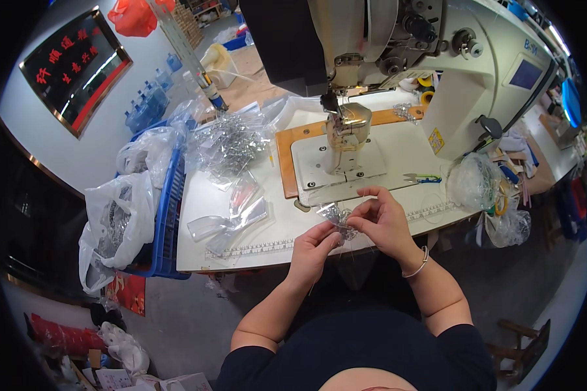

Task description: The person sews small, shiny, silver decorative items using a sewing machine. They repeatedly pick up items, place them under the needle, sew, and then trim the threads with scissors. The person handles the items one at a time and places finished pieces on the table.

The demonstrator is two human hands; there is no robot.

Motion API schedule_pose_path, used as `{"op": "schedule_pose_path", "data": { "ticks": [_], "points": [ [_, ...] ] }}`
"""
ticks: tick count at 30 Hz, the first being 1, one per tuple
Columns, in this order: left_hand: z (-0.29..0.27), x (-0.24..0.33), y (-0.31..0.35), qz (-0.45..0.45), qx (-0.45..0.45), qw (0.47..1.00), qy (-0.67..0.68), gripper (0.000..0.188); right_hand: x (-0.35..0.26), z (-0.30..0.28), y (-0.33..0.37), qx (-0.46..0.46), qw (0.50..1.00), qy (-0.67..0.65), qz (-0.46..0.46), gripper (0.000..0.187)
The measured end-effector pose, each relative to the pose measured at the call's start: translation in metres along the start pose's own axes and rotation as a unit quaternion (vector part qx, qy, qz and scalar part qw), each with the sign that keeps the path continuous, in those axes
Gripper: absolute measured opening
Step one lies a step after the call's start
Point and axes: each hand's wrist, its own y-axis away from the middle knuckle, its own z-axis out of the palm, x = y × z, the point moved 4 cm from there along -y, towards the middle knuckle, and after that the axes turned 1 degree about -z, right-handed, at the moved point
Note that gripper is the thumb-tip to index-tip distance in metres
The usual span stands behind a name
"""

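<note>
At the front edge of the white sewing table, my left hand (314, 249) pinches one side of a clear plastic piece with shiny metal bits (341, 223). My right hand (383, 218) has its thumb and forefinger closed on the other side of it. The exact kind of this piece is too small to make out. Just beyond my hands stands the post of a sewing machine (347, 140), its needle area over the top. Clear plastic strips (231, 218) lie to the left of my left hand. A heap of similar clear, metal-studded pieces (231, 140) sits farther back.
Thread snips with a green-blue handle (427, 178) lie right of the post. A measuring tape (257, 248) runs along the table's front edge. A blue crate (169, 215) with white plastic bags (117, 225) borders the left side. Clear bundles (476, 182) rest at the right.
</note>
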Motion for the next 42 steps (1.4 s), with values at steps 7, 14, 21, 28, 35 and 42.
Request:
{"op": "schedule_pose_path", "data": {
  "ticks": [7,14,21,28,35,42],
  "points": [
    [-0.0039,-0.0019,0.0004,0.003,-0.012,1.0,-0.006,0.037,-0.0027,0.0029,-0.0001,0.022,0.999,0.036,0.007,0.04],
    [-0.0041,-0.0015,0.0009,0.006,-0.017,1.0,0.0,0.035,0.0002,0.0059,-0.0002,0.033,0.999,0.028,0.002,0.035],
    [-0.0056,-0.0028,0.0023,0.001,-0.013,1.0,0.016,0.032,-0.0016,0.0072,0.0025,0.031,0.999,0.037,-0.015,0.034],
    [-0.0078,-0.0056,0.0031,-0.004,-0.015,0.999,0.028,0.031,-0.004,0.006,0.0046,0.021,0.998,0.057,-0.033,0.034],
    [-0.0057,-0.0067,0.0042,-0.009,-0.016,0.999,0.043,0.031,-0.0046,0.004,0.006,0.007,0.996,0.074,-0.041,0.033],
    [-0.0042,-0.0087,0.0051,-0.016,-0.004,0.999,0.045,0.03,-0.0061,0.0033,0.007,0.002,0.996,0.078,-0.04,0.033]
  ]
}}
